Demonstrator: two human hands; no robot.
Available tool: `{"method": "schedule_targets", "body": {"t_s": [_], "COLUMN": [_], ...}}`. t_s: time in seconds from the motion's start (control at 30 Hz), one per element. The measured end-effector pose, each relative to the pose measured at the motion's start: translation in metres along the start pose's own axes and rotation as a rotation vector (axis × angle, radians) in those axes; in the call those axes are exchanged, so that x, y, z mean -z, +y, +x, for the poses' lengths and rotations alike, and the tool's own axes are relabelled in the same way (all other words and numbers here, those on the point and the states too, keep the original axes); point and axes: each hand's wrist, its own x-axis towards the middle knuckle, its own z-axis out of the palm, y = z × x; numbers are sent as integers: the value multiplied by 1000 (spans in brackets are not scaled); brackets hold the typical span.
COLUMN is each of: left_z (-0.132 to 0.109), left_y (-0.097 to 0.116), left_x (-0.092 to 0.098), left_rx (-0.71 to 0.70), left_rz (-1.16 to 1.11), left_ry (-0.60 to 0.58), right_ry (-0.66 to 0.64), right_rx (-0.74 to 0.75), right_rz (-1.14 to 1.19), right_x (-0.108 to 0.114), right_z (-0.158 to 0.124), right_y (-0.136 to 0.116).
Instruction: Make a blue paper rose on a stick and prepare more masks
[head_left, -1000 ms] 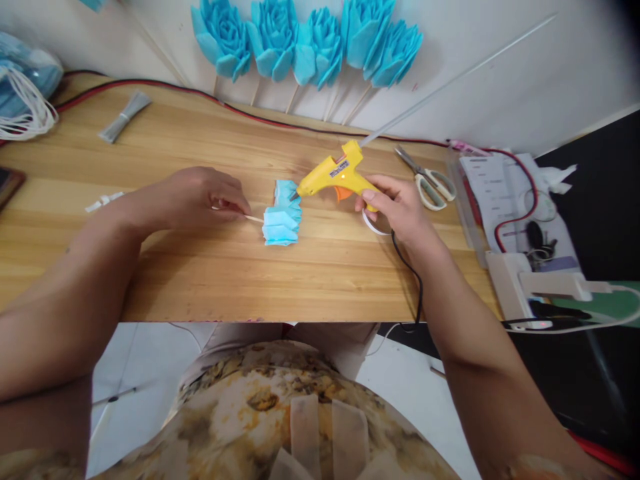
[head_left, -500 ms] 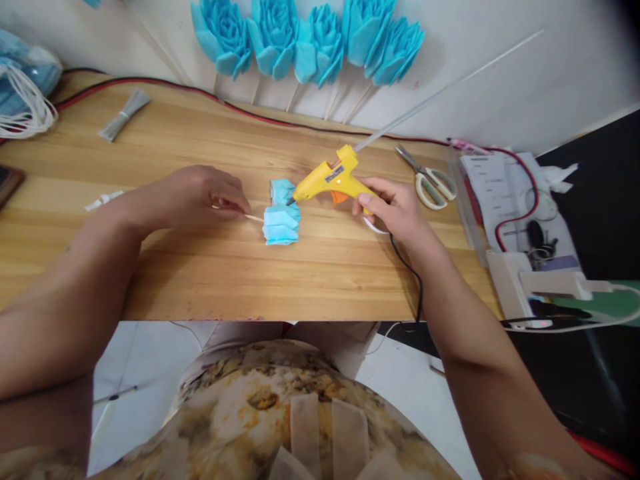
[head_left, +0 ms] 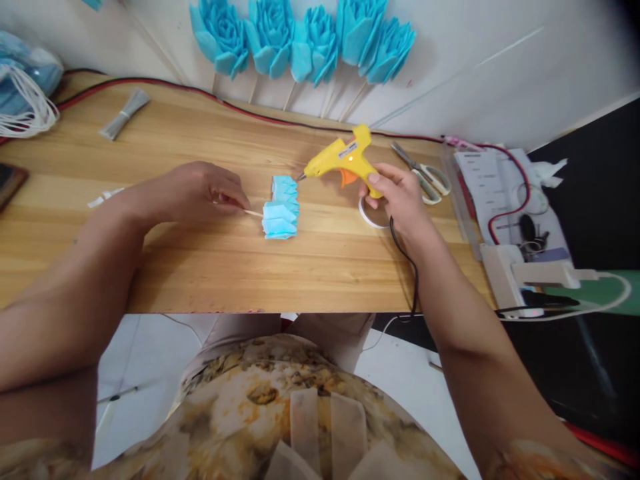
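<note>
My left hand (head_left: 200, 190) rests on the wooden table (head_left: 200, 267) with its fingers pinched on a thin wooden stick (head_left: 253, 213). At the stick's right end sits a folded light-blue paper flower (head_left: 281, 208). My right hand (head_left: 397, 193) grips the handle of a yellow glue gun (head_left: 343, 159) with an orange trigger. The gun's nozzle points left and hangs a short way up and right of the flower, apart from it. A black cord (head_left: 410, 267) runs from the gun over the table's front edge.
Several finished blue paper flowers (head_left: 300, 40) on sticks lean against the white wall. Scissors (head_left: 425, 175) lie right of the gun. A white ring (head_left: 367, 217) lies under my right hand. A red-black cable (head_left: 240, 110) runs along the back. Grey ties (head_left: 123, 115) lie at back left.
My right hand has drawn the glue gun up and to the right, so the nozzle has left the flower. My left hand and the stick have stayed put.
</note>
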Motion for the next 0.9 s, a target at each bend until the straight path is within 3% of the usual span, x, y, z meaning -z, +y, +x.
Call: {"method": "schedule_targets", "body": {"t_s": [0.17,0.43,0.9], "left_z": [0,0,1], "left_y": [3,3,5], "left_x": [1,1,2], "left_rx": [36,57,94], "left_rz": [-16,5,-17], "left_ry": [-8,-5,-15], "right_ry": [144,77,28], "right_rx": [-9,-59,-96], "right_rz": [155,-1,175], "right_x": [9,8,10], "right_z": [10,9,7], "right_y": [7,-7,-5]}}
